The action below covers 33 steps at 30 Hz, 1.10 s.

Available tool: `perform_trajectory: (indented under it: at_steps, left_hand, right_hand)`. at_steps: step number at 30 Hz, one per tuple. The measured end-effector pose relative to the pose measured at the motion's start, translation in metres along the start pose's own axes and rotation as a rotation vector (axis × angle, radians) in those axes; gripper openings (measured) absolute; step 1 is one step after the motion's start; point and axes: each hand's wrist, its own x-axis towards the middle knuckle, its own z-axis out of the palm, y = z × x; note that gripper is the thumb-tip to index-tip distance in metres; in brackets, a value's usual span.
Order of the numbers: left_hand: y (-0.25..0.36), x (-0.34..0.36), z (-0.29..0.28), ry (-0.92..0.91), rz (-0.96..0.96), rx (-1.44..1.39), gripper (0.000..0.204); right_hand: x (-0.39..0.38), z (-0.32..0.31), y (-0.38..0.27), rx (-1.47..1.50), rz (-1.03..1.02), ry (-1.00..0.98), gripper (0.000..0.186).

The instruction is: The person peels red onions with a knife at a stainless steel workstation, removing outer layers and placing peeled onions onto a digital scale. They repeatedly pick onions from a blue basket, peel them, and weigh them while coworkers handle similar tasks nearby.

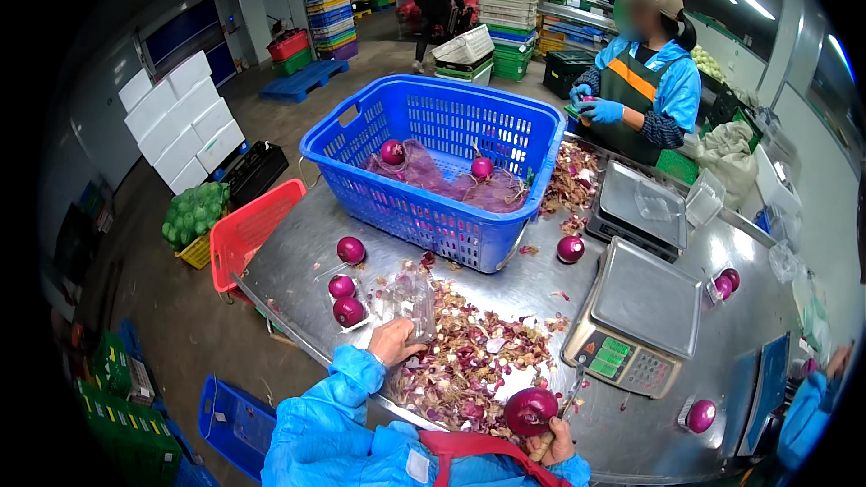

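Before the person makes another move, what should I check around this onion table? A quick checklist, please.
1. Left hand at the clear plastic container: ok.
2. Right hand gripping the knife: ok.
3. Large red onion beside that hand held securely: cannot tell.
4. Steel table free of peelings: not ok, they lie scattered between the hands.
5. Onions available in the blue basket: ok, two visible.

Right hand (557,444) partly hidden behind onion (530,411)

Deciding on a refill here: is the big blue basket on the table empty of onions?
No, two purple onions lie inside the blue basket with netting.
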Motion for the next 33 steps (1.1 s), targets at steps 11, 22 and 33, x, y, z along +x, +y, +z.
perform_trajectory:
  at_steps: [11, 22, 33]
  left_hand:
    - [0.013, 0.002, -0.015, 0.078, 0.092, 0.044, 0.021]
    - [0.087, -0.004, -0.038, 0.016, 0.226, -0.079, 0.012]
    - [0.176, 0.125, 0.054, -0.094, 0.604, -0.112, 0.024]
  right_hand:
    - [-0.002, -0.005, 0.001, 0.047, 0.007, -0.034, 0.045]
    - [0.002, -0.019, 0.011, 0.117, 0.053, -0.078, 0.046]
    - [-0.034, -0.045, -0.014, 0.275, -0.180, 0.062, 0.043]
